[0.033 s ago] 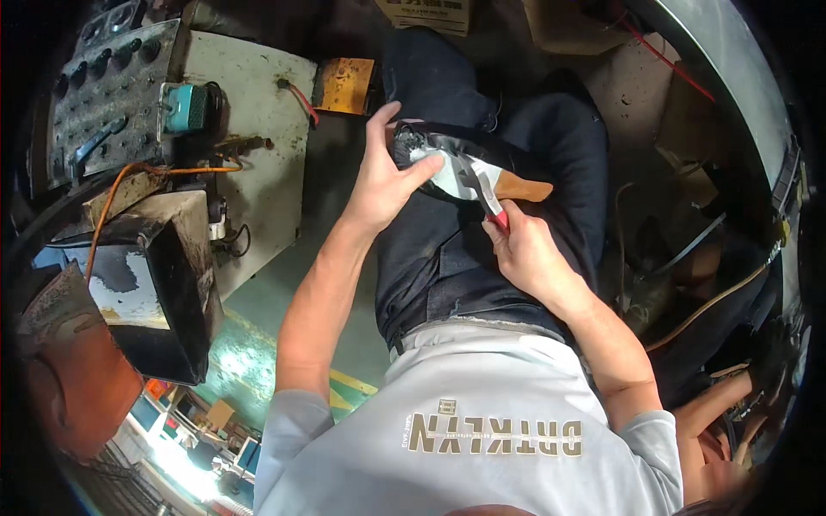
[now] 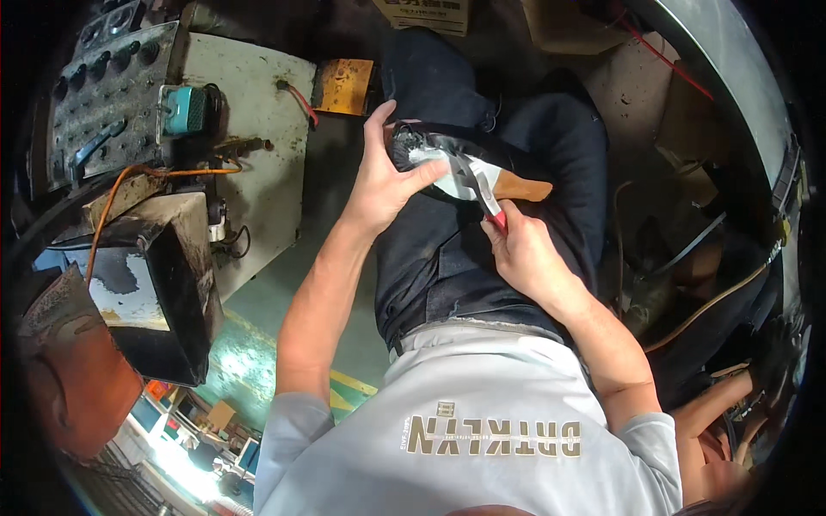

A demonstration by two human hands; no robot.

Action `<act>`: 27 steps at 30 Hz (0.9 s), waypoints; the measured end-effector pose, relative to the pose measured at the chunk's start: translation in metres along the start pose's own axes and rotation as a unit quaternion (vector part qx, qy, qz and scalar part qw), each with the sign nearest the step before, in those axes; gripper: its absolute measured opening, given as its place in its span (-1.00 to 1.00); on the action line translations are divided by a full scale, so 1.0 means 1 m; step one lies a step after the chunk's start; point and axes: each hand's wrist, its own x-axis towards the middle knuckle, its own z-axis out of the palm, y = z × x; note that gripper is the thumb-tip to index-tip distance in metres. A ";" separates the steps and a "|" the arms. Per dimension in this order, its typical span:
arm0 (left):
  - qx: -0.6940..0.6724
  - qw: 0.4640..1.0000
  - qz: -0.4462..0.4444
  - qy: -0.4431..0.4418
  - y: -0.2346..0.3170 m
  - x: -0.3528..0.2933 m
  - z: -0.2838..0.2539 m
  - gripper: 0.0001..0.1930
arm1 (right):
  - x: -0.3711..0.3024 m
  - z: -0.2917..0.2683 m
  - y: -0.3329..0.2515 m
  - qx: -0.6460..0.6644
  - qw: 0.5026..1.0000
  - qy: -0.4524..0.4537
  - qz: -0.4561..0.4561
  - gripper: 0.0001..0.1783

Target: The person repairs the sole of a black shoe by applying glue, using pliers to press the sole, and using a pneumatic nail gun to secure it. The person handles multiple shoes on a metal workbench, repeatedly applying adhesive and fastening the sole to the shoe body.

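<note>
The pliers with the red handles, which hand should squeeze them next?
Probably the right hand: it already grips the pliers, whose tip sits at the shoe's edge. The left hand is busy steadying the shoe on the lap.

Head camera, looking steeply down

One fisheye view from the person's head, close over lap and hands (image 2: 516,249); machine (image 2: 232,112) at ten o'clock, straight edges bending toward the dark rim.
</note>
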 end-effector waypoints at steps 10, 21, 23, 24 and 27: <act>0.068 0.987 -0.041 0.137 -0.001 0.005 0.027 -0.52 | -0.003 0.014 -0.003 0.010 0.999 0.034 -0.021 -0.73; 0.042 0.992 -0.013 0.116 -0.002 0.006 0.025 -0.65 | -0.001 -0.015 -0.006 0.130 0.985 -0.066 0.090 -0.73; 0.047 0.992 -0.014 0.116 -0.002 0.006 0.025 -0.65 | 0.000 -0.011 -0.001 0.086 0.992 -0.033 0.080 -0.75; 0.050 0.992 -0.017 0.116 -0.002 0.007 0.026 -0.65 | 0.002 -0.001 0.010 0.062 0.996 -0.004 0.057 -0.77; 0.053 0.992 -0.021 0.115 -0.004 0.008 0.024 -0.63 | 0.003 0.014 0.025 0.031 0.998 0.045 0.012 -0.80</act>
